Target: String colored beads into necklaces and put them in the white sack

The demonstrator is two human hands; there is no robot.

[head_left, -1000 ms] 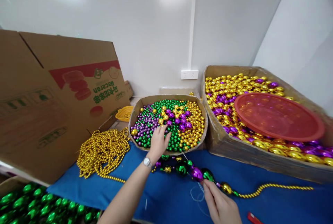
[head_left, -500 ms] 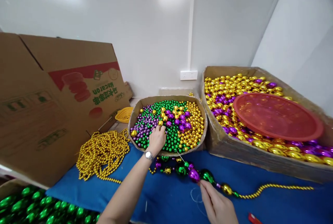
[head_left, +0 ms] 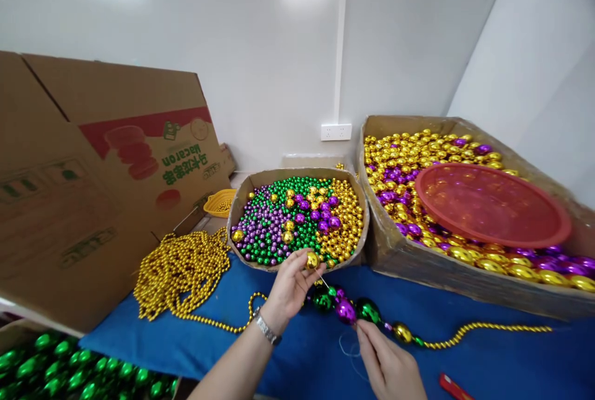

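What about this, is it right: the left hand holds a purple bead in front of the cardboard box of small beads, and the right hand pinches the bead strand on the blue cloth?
Only the colour is wrong: the head view shows the left hand holding a gold bead, not purple. The rest holds.

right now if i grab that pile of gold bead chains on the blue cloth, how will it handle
The pile of gold bead chains would probably be floppy: its strands lie in loose loops on the blue cloth. The loops overlap, so lifting one strand may drag others. Pushed, it should bunch up rather than roll.
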